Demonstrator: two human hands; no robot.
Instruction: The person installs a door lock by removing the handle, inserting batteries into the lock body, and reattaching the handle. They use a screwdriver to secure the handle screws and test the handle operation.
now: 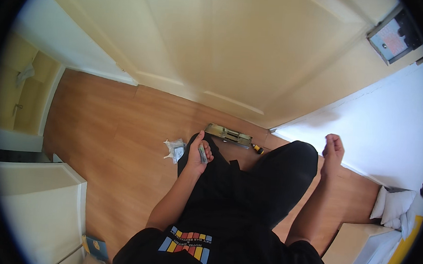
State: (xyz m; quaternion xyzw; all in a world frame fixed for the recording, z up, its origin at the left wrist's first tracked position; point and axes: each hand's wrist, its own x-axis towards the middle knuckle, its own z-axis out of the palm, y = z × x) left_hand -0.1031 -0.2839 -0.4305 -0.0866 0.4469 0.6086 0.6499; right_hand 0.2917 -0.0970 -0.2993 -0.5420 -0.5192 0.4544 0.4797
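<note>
My left hand (199, 156) is closed around a small grey flat piece (203, 154), its thumb pointing up, above my left thigh. I cannot make out what kind of piece it is. Out to the right, past my right knee, my right hand (334, 149) is raised with its fingers curled together; whatever may be in them is too small to see. On the wooden floor beyond my legs lies a long metal lock case or plate (228, 135). A short yellow and black screwdriver (257, 149) rests by its right end. Left of my left knee is a clear plastic bag (175, 150).
A cream panelled door (217, 49) stands in front, with a metal box (393, 39) holding dark parts at upper right. White wall (368, 128) runs along the right, with white cushions (396, 207) at its foot. A cream cabinet (39, 208) is at lower left.
</note>
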